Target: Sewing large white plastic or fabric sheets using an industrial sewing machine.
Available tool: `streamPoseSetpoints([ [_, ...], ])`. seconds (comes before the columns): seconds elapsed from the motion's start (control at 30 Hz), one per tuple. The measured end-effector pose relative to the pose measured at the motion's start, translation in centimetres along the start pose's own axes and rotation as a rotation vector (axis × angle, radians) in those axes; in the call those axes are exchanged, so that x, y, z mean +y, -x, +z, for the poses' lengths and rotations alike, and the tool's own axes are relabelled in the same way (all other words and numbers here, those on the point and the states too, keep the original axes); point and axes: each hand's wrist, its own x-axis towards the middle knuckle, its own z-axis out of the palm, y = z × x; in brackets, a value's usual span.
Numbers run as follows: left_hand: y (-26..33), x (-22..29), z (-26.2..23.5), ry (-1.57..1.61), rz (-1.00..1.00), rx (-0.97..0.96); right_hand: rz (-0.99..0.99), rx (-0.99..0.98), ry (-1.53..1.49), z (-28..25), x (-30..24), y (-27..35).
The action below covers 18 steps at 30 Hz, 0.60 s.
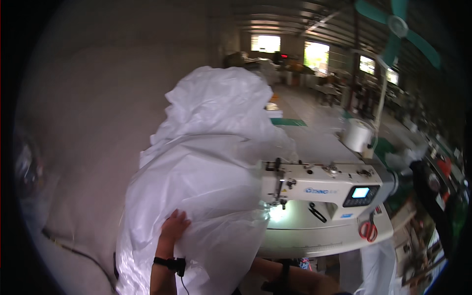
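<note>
A large sheet of white plastic-like material (216, 162) spreads over the left of the sewing table and rises in a crumpled heap at its far end. My left hand (175, 225) lies on the near part of the sheet, its fingers stretched out. From the lower right, my right forearm (305, 279) reaches in under the sheet's near edge, which hides the fingers. One edge of the sheet meets the lit needle area of a white sewing machine (314, 187), just right of the sheet.
Red-handled scissors (368, 230) and a small black tool (317, 212) lie on the machine bed. Behind the machine stands a white thread cone (357, 135). A green fan (398, 27) hangs upper right. A bare wall (98, 123) is at the left.
</note>
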Motion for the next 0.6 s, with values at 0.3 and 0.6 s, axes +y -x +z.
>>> streamPoseSetpoints([
  [0.3, -4.4, -1.7, -2.5, 0.268, 0.110, 0.111, -0.290, -0.218, 0.284, -1.5, -0.6, -2.8],
  [0.6, 1.4, 6.5, -3.7, 0.358, -0.516, 0.490, -0.456, -0.521, 0.782, 0.1, -0.8, -6.3],
])
